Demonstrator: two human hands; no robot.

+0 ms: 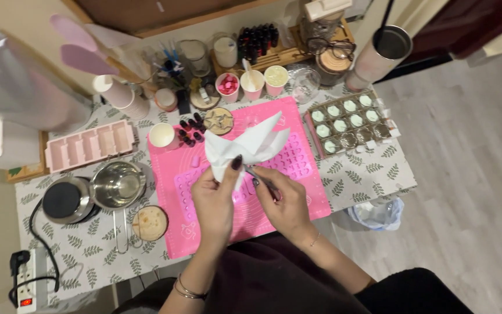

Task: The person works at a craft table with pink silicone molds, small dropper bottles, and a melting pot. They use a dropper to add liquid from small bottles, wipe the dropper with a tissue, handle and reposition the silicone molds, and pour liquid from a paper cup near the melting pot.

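Over a pink silicone mat [297, 160] my left hand [213, 200] pinches a crumpled white paper tissue [251, 142], thumb on top. My right hand [283, 200] grips a thin metal tool [257, 174] whose tip goes into the tissue. Both hands meet near the mat's middle. On the mat's far edge lie several small dark bottles [192, 132], a white cup [162, 135] and a round wooden coaster with metal shapes [219, 120].
A steel pot [117, 185] and a small hotplate [65, 200] stand at left, behind them a pink bar mould [88, 145]. A tray of small round moulds [347, 123] sits at right. Three pink cups [252, 84], jars and a tall tumbler [379, 55] line the back. Power strip [25, 282] lower left.
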